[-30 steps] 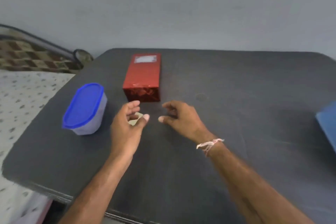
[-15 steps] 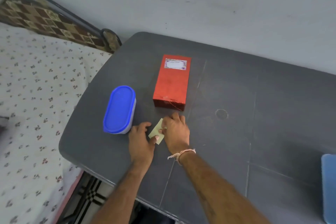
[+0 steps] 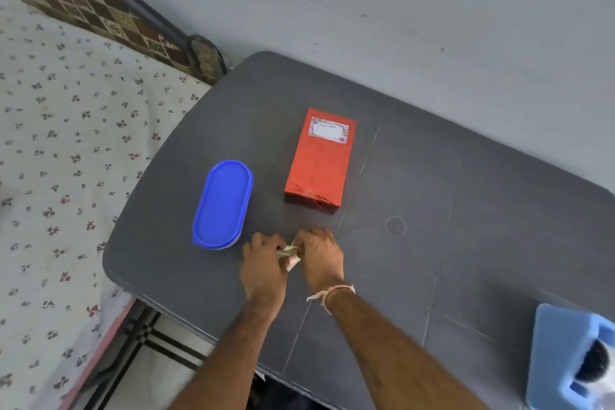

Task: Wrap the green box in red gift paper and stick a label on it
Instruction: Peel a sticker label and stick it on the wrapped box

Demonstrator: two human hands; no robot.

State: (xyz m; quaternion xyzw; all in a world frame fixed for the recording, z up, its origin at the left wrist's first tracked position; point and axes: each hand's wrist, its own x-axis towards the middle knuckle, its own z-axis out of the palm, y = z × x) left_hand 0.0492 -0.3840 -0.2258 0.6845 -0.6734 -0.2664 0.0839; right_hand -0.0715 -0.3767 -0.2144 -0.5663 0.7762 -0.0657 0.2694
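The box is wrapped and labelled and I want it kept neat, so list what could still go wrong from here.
1. The near end of the red wrapped box looks creased and ragged; a knock may open that fold.
2. The left hand and right hand both pinch a crumpled paper scrap close to the blue-lidded container, which stands near the table edge; a stray wrist could push it off.

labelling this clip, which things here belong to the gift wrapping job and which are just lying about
Job: red wrapped box, label on its top, paper scrap pinched by left hand and right hand.
Lying about: blue-lidded container, light blue object at right edge.
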